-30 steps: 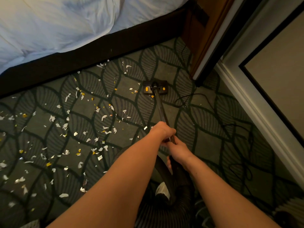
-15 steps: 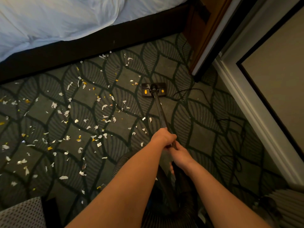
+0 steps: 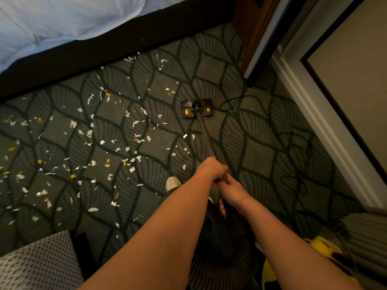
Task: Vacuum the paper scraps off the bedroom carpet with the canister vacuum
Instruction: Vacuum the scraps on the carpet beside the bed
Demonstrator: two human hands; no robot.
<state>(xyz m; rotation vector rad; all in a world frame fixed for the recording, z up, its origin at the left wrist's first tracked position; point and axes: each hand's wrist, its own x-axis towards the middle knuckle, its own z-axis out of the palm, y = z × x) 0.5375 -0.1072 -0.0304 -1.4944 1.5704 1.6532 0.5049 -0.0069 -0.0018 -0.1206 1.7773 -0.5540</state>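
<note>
Both hands hold the vacuum's wand (image 3: 204, 132). The left hand (image 3: 211, 168) has its grip closed round the tube, and just below it the right hand (image 3: 232, 189) has its fingers curled round the handle end. The floor head (image 3: 196, 108) sits flat on the carpet (image 3: 251, 147), towards the far edge by the bed (image 3: 62, 21). Paper scraps (image 3: 92, 132) lie scattered to its left, a few beside the wand. The yellow canister (image 3: 320, 245) stands at the near right edge.
</note>
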